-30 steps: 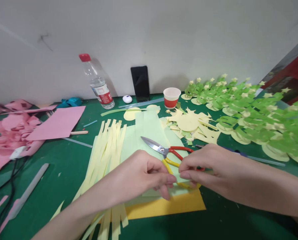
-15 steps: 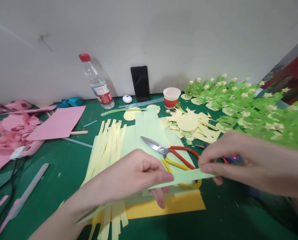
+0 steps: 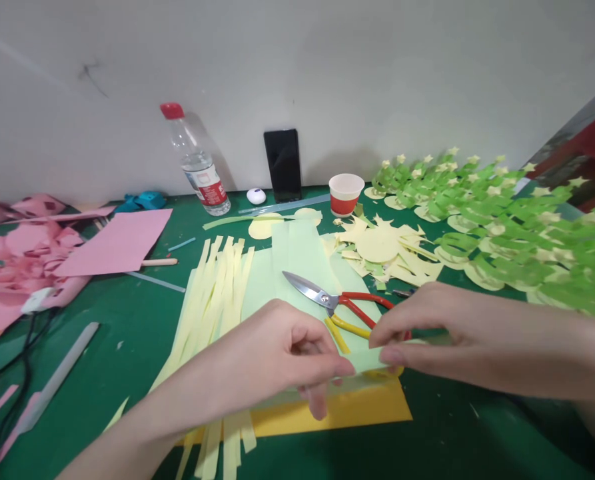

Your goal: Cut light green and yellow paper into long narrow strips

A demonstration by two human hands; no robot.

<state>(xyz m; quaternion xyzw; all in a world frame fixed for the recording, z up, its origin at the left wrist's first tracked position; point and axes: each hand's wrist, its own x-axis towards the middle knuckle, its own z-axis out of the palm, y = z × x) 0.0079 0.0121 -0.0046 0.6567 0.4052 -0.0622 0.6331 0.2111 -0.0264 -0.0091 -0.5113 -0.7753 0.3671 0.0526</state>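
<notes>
A light green paper strip is stretched between my two hands above the table. My left hand pinches it between thumb and fingers. Close by, my right hand pinches the same strip farther right, its thumb on top. Just behind the strip lie scissors with red and yellow handles, partly hidden by my hands. They rest on pale green paper sheets, with a yellow-orange sheet beneath. Pale yellow paper strips are laid out left of the scissors.
Several green paper spirals topped with stars stand at right. Yellow paper scraps, a paper cup, a phone and a water bottle line the wall side. Pink paper and a glue stick lie at left.
My right hand has moved left along the green strip, closer to my left hand. Less of the strip shows between them. My left hand has barely shifted.
</notes>
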